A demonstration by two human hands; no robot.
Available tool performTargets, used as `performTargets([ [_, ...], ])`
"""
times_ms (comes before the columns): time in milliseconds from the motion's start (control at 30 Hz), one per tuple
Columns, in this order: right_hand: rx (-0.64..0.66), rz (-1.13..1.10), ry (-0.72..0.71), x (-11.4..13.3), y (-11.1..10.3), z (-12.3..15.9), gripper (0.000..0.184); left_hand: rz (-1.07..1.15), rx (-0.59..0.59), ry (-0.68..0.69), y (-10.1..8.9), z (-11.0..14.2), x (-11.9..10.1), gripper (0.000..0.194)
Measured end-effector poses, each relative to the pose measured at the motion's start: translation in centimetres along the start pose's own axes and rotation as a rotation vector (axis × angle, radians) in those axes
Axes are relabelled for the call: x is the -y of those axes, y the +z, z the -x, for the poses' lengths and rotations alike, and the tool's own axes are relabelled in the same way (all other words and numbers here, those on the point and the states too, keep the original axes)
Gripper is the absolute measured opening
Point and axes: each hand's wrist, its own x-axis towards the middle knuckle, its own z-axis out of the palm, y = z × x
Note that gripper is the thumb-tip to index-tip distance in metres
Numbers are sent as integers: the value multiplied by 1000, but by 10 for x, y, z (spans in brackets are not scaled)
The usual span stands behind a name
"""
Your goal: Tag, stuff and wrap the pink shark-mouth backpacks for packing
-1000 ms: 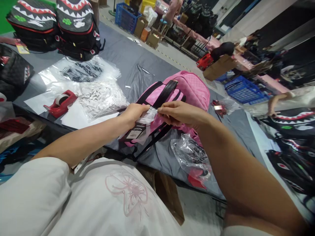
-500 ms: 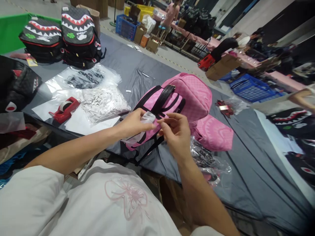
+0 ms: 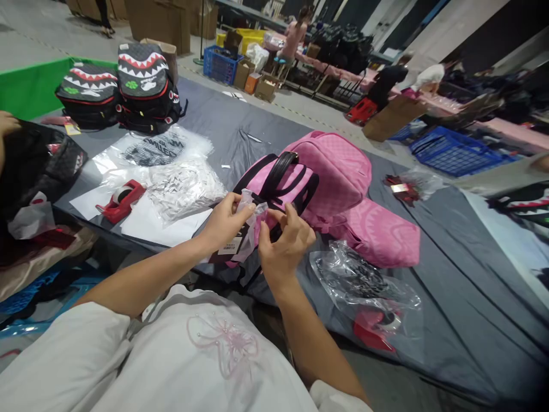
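Observation:
A pink checkered backpack (image 3: 330, 166) with black straps lies on the grey-covered table in front of me. At its near side, my left hand (image 3: 225, 223) pinches a clear plastic sleeve (image 3: 247, 200) between thumb and fingers. Below the sleeve hangs a dark tag with a white barcode label (image 3: 230, 246). My right hand (image 3: 285, 240) is curled, its thumb and fingertips closed at the sleeve's right edge. The backpack's black handle (image 3: 278, 174) arches just beyond both hands.
Left of my hands are a red tape dispenser (image 3: 122, 200), white paper and a plastic bag of small white pieces (image 3: 184, 186). Black shark-mouth backpacks (image 3: 146, 86) stand farther back. A second tape dispenser (image 3: 373, 326) lies under clear plastic. Another person's hand (image 3: 5, 129) shows far left.
My right hand has shifted left and turned, regrasping at the plastic sleeve's edge. A pink flap of the backpack has come into view at its right. The camera view has tilted and shifted.

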Motion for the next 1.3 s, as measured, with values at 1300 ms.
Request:
performTargets([
  [1300, 214, -370, 11, -25, 7, -33, 47, 65, 25, -10, 5, -7, -1, 24],
])
